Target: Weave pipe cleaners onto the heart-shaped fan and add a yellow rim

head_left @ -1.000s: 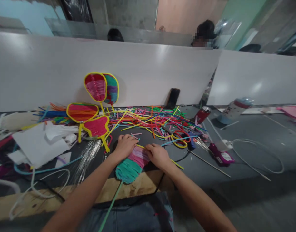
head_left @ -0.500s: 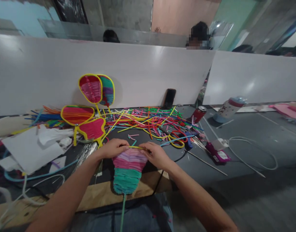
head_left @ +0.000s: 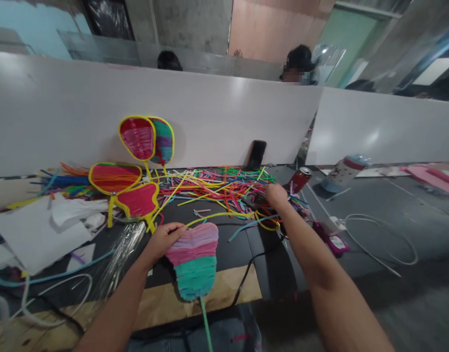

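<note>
Right hand [head_left: 277,197] moved over scissors [head_left: 271,228], grip unclear | left hand [head_left: 168,238] pinches panel [head_left: 195,264] by upper-left edge | tabletop [head_left: 230,254] between

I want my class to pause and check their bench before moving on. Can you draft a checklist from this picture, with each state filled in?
1. Striped panel steadied by the left hand: ok, gripped at its upper left corner.
2. Green stem at the panel's lower edge: ok.
3. Yellow strip lying along the whole upper edge: not ok, it arcs away rightward.
4. Right hand free: cannot tell, its fingertips are hard to make out over the loose strips.
5. Red can upright: ok.
</note>
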Action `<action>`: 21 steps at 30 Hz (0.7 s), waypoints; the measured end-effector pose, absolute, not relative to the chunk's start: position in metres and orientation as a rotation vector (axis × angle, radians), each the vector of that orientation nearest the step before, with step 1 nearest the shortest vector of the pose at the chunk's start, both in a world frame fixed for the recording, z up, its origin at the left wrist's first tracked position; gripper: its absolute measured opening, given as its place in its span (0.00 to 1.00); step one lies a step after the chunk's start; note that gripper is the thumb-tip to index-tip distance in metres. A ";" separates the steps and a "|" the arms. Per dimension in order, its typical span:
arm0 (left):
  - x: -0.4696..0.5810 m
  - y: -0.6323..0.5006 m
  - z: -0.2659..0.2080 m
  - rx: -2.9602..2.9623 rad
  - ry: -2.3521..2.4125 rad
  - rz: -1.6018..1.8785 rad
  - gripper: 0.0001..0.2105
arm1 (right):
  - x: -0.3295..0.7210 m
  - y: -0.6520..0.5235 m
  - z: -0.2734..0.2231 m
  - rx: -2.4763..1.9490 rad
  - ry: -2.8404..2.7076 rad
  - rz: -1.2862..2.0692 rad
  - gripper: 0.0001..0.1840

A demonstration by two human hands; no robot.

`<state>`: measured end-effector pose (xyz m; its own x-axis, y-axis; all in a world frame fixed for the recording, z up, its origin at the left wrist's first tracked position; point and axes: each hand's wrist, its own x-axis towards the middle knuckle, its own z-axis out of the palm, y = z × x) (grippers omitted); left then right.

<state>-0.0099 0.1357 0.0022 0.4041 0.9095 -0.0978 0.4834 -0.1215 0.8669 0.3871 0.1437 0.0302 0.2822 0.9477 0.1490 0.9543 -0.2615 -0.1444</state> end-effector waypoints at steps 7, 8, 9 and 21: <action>-0.006 0.134 -0.001 1.844 1.208 0.549 0.20 | 0.413 0.146 0.094 -2.200 -1.330 -0.378 0.18; -0.005 0.134 0.001 1.843 1.205 0.543 0.20 | 0.414 0.147 0.101 -2.133 -1.297 -0.378 0.18; -0.004 0.133 0.002 1.841 1.202 0.542 0.20 | 0.416 0.148 0.106 -2.086 -1.304 -0.347 0.17; -0.002 0.129 0.002 1.794 1.131 0.571 0.19 | 0.371 0.139 0.072 -2.011 -1.696 -0.099 0.19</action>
